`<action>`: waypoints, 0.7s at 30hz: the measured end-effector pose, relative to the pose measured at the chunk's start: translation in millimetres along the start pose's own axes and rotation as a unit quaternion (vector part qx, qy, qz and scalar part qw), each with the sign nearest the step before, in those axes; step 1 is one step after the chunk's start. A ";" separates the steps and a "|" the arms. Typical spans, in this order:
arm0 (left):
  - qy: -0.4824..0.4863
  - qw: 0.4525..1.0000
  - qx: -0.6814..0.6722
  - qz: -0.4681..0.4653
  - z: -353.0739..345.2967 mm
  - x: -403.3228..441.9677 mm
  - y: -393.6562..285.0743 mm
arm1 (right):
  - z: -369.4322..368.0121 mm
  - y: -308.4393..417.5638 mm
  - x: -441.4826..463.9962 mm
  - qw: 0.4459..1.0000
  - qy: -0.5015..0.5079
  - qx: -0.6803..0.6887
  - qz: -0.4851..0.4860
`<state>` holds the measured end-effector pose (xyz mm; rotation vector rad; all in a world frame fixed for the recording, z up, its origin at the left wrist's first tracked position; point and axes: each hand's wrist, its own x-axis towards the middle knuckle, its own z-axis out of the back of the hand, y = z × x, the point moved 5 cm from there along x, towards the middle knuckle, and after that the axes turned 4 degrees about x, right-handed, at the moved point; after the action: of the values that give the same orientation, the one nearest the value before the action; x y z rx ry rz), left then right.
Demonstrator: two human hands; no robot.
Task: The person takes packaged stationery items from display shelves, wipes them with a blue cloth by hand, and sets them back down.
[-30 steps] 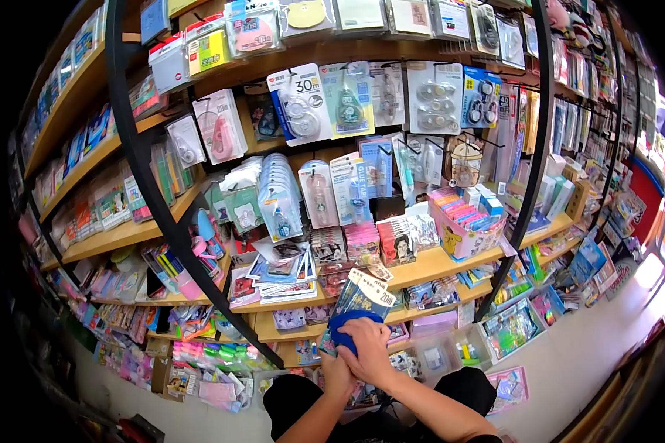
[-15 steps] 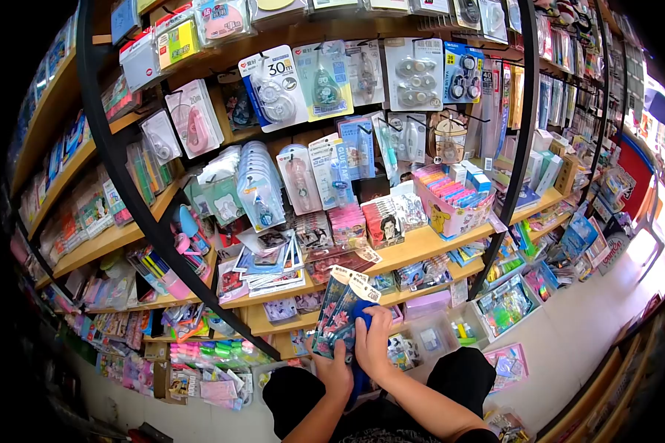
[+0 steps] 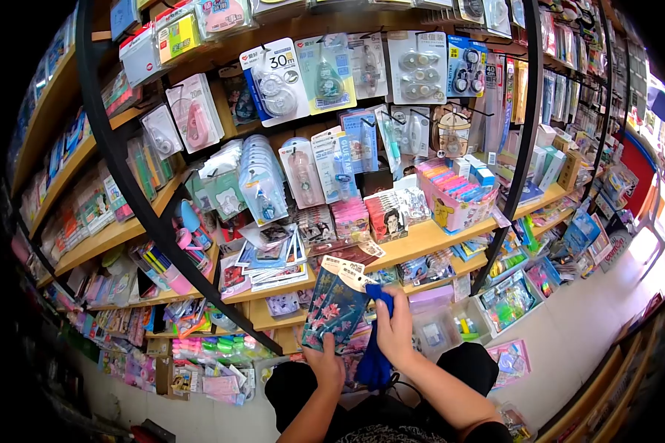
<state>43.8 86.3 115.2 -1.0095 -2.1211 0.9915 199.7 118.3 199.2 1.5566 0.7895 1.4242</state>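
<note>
My left hand [image 3: 325, 363] grips the lower end of some dark teal packs with pink flowers [image 3: 334, 303], the thumb lying on the front one. Cream header cards top these packs, which are fanned slightly apart. To the right, my right hand [image 3: 394, 328] is closed on a blue cloth [image 3: 374, 362] that hangs down between my forearms. The cloth's upper end touches or overlaps the right edge of the packs. Both hands are above my lap, in front of the lower shelves.
Wooden shelves [image 3: 436, 244] hold correction tapes, a pink box of packets [image 3: 458, 199] and a pile of cards [image 3: 273, 258]. Black uprights [image 3: 137, 196] flank them. Clear bins [image 3: 436, 332] stand low at the right, near a pink packet [image 3: 510, 362] on the floor.
The blue cloth has come off the front of the packs and now hangs from my right hand. My left hand has shifted slightly left, and the packs' floral fronts show more.
</note>
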 end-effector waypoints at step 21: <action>0.094 0.985 0.129 -0.059 11.1 -15.6 3.7 | -1.8 -4.9 20.5 0.984 0.058 -0.145 0.090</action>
<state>45.4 70.9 103.2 -0.8054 -1.8215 1.0383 201.5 138.9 203.8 1.3555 0.4890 1.6923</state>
